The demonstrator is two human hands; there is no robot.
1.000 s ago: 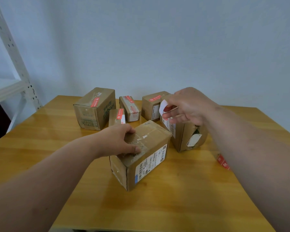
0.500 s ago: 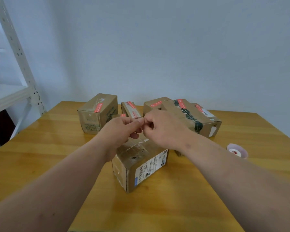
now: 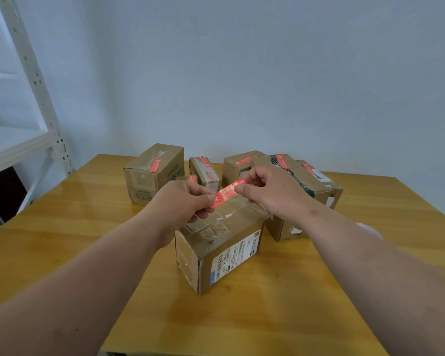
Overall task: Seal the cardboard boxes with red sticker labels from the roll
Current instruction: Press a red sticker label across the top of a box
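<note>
Since half a second ago both hands have drawn apart, stretching a red sticker label (image 3: 228, 193) between them above the nearest cardboard box (image 3: 220, 242). Left hand (image 3: 183, 201) pinches its lower end, right hand (image 3: 270, 191) its upper end. Behind stand the labelled boxes (image 3: 154, 170).

sticker roll (image 3: 370, 231): mostly behind right forearm, only a pale pink edge shows
small box (image 3: 188, 179): hidden behind left hand (image 3: 184, 201), just top corner visible
red sticker label (image 3: 226, 194): both ends covered by pinching fingertips, print too blurred to read
near box (image 3: 217, 249): top far end covered by the hands; label text too small
shelf rack (image 3: 23, 140): cut by left edge
</note>
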